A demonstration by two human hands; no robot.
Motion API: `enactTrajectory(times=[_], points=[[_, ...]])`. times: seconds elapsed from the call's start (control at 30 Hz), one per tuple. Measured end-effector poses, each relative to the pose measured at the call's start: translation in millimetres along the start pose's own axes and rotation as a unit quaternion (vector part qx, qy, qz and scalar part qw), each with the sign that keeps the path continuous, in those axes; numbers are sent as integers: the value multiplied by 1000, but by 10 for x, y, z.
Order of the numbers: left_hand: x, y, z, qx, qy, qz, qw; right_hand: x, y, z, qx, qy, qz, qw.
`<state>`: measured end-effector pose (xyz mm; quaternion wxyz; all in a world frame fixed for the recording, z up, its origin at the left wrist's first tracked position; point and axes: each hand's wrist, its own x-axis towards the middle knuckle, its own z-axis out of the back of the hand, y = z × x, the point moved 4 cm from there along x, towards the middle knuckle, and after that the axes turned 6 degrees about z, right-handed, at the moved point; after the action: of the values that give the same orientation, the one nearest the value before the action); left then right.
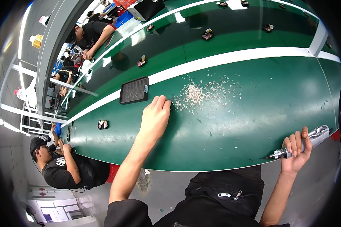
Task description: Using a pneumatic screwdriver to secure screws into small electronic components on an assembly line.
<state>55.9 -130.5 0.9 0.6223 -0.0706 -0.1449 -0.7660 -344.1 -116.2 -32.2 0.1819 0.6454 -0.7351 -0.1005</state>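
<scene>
A worker's left hand rests knuckles-up on the green conveyor belt, fingers curled at the edge of a scattered pile of small pale screws — whether it pinches any cannot be told. The right hand grips a silver electric screwdriver at the belt's near edge. A dark parts tray lies just beyond the left hand.

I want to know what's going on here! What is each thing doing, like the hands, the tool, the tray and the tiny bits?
left hand: knuckles down, touching the small parts
right hand: gripping the silver tool
silver tool: held, tip pointing left
small parts: scattered loose on the green table
black tray: lying flat, partly filled
</scene>
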Motion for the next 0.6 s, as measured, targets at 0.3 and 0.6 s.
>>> enactTrajectory(times=[0.3, 0.6], points=[[46, 157, 98, -126, -34, 17, 991, 9, -19, 19, 31, -24, 11, 999], [-133, 259, 134, -212, -66, 123, 967, -7, -4, -4, 33, -25, 4, 999]])
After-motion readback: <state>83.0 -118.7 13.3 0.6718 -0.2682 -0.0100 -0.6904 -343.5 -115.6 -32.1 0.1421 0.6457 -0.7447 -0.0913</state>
